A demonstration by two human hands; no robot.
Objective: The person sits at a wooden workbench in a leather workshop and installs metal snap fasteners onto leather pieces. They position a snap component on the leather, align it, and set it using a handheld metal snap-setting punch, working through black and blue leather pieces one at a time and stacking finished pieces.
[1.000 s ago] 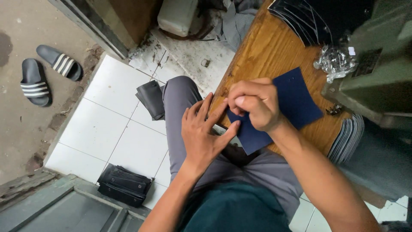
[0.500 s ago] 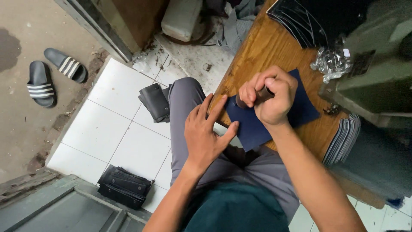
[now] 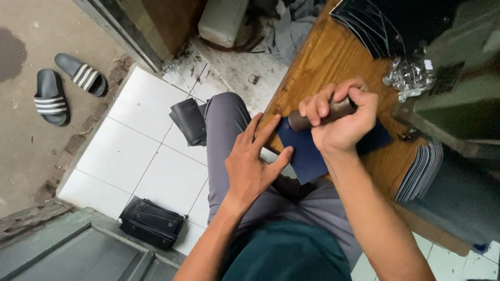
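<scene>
Head view: wooden table (image 3: 333,57) over white floor tiles (image 3: 151,156), concrete floor (image 3: 31,31) beyond

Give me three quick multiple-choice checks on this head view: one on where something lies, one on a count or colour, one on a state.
1. Where does the dark blue sheet lie?
A. on the wooden table
B. on the white tiles
C. on the sandals

2. How many striped sandals are on the floor?
A. one
B. two
C. four

3. What is the right hand doing?
A. lying flat and open
B. closed around a dark cylindrical tool
C. out of view

Answers:
1 A: the sheet rests at the table's edge, with the left hand touching its corner.
2 B: a pair lies on the bare ground.
3 B: the fingers wrap the tool over the sheet.
</scene>
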